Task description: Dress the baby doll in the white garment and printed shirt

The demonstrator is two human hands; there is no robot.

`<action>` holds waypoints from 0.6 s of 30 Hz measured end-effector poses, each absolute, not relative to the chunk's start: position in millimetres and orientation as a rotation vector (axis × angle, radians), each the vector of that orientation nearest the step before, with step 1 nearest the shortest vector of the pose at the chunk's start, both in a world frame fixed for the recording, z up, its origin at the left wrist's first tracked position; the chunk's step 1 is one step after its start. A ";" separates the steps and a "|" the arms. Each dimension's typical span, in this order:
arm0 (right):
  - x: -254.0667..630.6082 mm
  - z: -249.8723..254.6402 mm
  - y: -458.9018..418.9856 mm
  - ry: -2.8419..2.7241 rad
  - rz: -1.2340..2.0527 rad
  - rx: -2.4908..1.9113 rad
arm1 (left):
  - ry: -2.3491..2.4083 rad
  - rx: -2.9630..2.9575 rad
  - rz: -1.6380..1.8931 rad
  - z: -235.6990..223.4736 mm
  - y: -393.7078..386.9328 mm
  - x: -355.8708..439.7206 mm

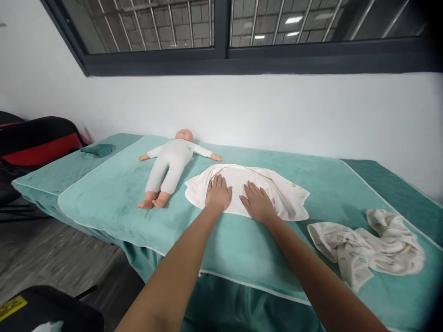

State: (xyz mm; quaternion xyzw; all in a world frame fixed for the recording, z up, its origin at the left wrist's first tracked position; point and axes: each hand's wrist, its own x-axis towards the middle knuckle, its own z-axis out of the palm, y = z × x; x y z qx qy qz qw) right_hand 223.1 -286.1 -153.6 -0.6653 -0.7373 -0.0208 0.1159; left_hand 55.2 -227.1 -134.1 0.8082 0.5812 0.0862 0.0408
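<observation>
A pale pink-white cloth, perhaps a small garment, lies spread on the teal bed cover. My left hand rests flat on its left part, fingers stretched out. Flat on the right part lies my right hand, its fingers slightly spread. Left of the cloth, a baby doll with a white body lies on its back, arms out and bare feet toward me. A crumpled white printed cloth is on the bed at the right.
A small teal pillow lies at the bed's left end. Black and red chairs stand beyond that end. A black object with a yellow label is at lower left. Behind the bed are a white wall and a barred window.
</observation>
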 end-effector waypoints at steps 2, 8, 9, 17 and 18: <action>217.9 -153.3 -299.2 -2.166 -0.069 -1.956 | 1.787 2.444 0.268 -132.9 -231.6 52.7; 202.0 -155.1 -357.3 -2.214 -0.072 -1.845 | 1.655 2.442 0.243 -127.2 -258.6 35.9; 200.4 -156.7 -367.6 -2.236 -0.047 -1.796 | 1.615 2.454 0.227 -126.7 -265.4 30.7; 162.1 -136.3 -341.5 -1.914 0.556 -1.644 | 1.438 2.367 0.492 -90.7 -270.3 -41.7; 148.8 -127.0 -323.2 -1.861 0.583 -1.611 | 1.521 2.356 0.624 -82.9 -261.5 -57.0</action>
